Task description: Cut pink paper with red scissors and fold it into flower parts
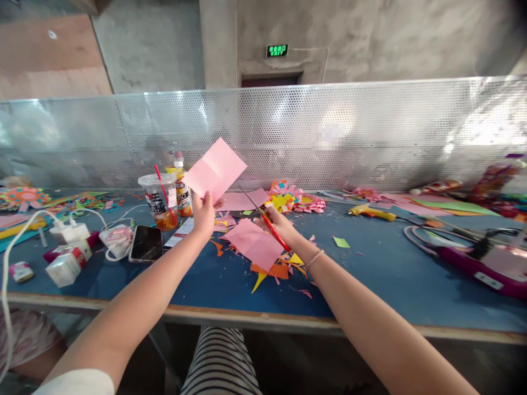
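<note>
My left hand (pixel 205 213) pinches the lower edge of a pink paper sheet (pixel 217 169), which is held up above the table and shows a faint crease. In my right hand (pixel 276 224) is a pair of scissors (pixel 275 232) with red handles, its blades pointing up and left toward the sheet's lower right side. Whether the blades touch the paper I cannot tell. Below the hands another pink paper piece (pixel 256 244) lies on a pile of orange and yellow scraps (pixel 280 270). Behind them rests a further pink sheet (pixel 242 201).
Left of my hands stand a plastic cup (pixel 158 200) with a red straw, a bottle (pixel 181 186) and a phone (pixel 147 243). Paper flowers (pixel 290 197) lie at the back. To the right are a yellow glue gun (pixel 373 212) and a purple power strip (pixel 481 271) with cables.
</note>
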### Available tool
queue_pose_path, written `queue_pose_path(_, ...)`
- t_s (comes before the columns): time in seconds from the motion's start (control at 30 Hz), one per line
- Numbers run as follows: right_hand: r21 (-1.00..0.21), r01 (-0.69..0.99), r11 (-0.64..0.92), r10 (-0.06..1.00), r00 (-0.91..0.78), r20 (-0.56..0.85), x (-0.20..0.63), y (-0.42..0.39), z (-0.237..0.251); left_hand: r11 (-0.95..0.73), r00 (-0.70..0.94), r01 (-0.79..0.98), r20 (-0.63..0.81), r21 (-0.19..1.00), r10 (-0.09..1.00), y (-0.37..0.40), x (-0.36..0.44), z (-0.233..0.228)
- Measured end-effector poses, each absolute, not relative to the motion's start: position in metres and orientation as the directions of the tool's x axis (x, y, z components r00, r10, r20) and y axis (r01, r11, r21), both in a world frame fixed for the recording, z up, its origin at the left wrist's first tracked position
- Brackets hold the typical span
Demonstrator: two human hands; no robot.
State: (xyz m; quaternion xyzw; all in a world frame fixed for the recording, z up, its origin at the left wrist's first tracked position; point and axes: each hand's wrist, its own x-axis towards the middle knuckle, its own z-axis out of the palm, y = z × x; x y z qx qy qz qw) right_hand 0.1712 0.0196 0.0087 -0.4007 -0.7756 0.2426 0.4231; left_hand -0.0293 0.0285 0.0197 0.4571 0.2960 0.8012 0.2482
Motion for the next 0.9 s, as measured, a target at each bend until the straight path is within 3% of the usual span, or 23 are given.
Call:
queue_pose_path(0.23, -0.759, 0.397, 0.516, 0.853, -0.319, 0.413, 0.171, 0.023, 0.006, -0.653, -0.372, -0.164, 0.567, 0.74, 0.735, 0.027, -0.023, 0.017)
queue_pose_path(0.47, -0.887, 0.193, 0.42, 0.855, -0.412, 0.315, 0.166, 0.012, 0.011, -0.597, -0.25, -0.192, 0.549, 0.779, 0.798, 0.017, -0.008, 0.011)
queue_pose_path(0.7, -0.904, 0.11, 0.413, 0.822, -0.473, 0.318, 0.166, 0.007, 0.016, -0.563, -0.246, -0.139, 0.522, 0.815, 0.817, 0.008, -0.005, 0.018)
queue_pose_path(0.9, -0.881, 0.149, 0.45, 0.814, -0.475, 0.336, 0.166, 0.004, 0.017, -0.57, -0.256, -0.157, 0.525, 0.806, 0.812, 0.01, -0.005, 0.016)
